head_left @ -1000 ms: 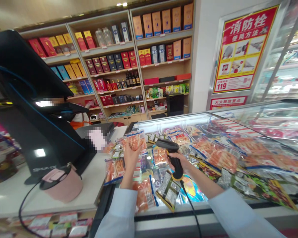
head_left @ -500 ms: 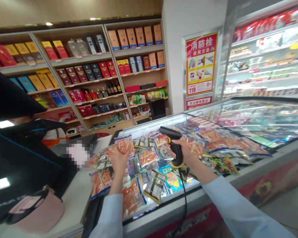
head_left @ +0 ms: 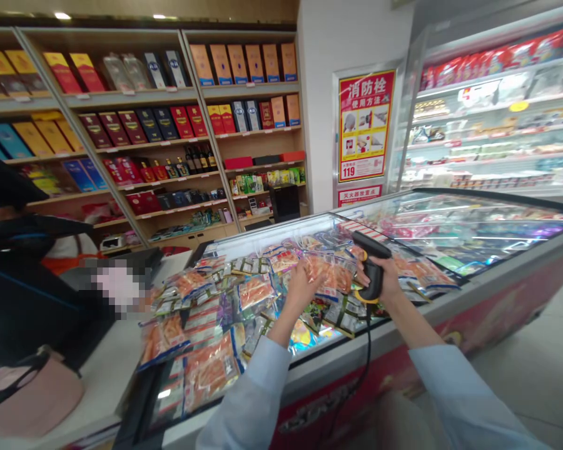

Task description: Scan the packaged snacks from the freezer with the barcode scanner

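Checkout corner of a shop, seen from the head camera, with both forearms reaching out over a red-fronted chest freezer [head_left: 488, 319]. The left hand [head_left: 304, 287] is raised, fingers spread, against the near end of a clear bag of orange strips [head_left: 332, 275]; whether it grips the bag or only touches it cannot be told. The right hand [head_left: 385, 281] is closed around a black barcode scanner [head_left: 373, 272] with a yellow collar, its nose tipped up and toward the far left. The bag sits between the two hands, just right of the left hand and just beside the scanner, with its long axis running roughly across the view. The left hand is the nearer of the two, though the gap to the scanner is small. A black cord [head_left: 368, 350] drops from the scanner's base past the freezer front. Other bags [head_left: 211, 369] lie heaped on the glass lid, reaching toward a white bench [head_left: 107, 369] that carries a pink hat [head_left: 32, 394]. Beyond the bench, a person in an orange apron [head_left: 60, 264] stands near wooden shelves [head_left: 244, 90] of boxed goods — a red poster [head_left: 366, 125] and a lit display case [head_left: 492, 119] stand to the right.
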`<state>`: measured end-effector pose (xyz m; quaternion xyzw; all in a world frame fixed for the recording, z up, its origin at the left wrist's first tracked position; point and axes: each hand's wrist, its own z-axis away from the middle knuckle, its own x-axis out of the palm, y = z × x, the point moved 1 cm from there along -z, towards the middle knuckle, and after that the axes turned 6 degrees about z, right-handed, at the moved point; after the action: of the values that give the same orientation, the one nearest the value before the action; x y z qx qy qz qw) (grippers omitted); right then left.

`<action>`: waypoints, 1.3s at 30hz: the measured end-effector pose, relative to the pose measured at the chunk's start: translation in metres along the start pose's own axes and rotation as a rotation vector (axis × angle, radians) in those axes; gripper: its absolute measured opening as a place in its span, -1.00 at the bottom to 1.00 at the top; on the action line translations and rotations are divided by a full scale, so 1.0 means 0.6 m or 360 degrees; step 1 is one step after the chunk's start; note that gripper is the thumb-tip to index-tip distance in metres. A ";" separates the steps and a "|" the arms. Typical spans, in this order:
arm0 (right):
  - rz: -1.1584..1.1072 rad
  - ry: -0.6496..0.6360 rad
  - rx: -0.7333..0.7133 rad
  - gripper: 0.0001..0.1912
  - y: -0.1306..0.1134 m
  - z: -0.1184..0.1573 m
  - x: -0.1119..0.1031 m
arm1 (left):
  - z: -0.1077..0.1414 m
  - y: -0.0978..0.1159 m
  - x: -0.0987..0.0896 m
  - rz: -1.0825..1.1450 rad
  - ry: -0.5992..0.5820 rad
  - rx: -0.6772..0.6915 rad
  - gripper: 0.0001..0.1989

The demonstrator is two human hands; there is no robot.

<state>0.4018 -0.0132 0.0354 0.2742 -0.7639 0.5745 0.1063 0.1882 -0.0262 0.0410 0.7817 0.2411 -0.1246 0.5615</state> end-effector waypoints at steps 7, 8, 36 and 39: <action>-0.0003 0.0157 -0.0016 -0.80 0.040 0.011 -0.070 | 0.007 -0.041 0.065 -0.0049 -0.0041 0.0278 -0.35; -0.0010 0.0166 -0.0036 -0.80 0.042 0.012 -0.074 | 0.007 -0.044 0.064 -0.0069 -0.0047 0.0333 -0.36; -0.0178 0.0209 -0.0016 -0.84 0.046 0.013 -0.081 | 0.010 -0.045 0.080 -0.0261 0.0047 0.0328 -0.34; -0.0282 0.0170 -0.0020 -0.83 0.047 0.012 -0.084 | 0.011 -0.051 0.080 -0.0268 0.0111 0.0386 -0.35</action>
<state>0.4290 0.0003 -0.0143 0.3090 -0.7335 0.5718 0.1989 0.2138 -0.0135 -0.0084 0.8247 0.3083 -0.1724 0.4417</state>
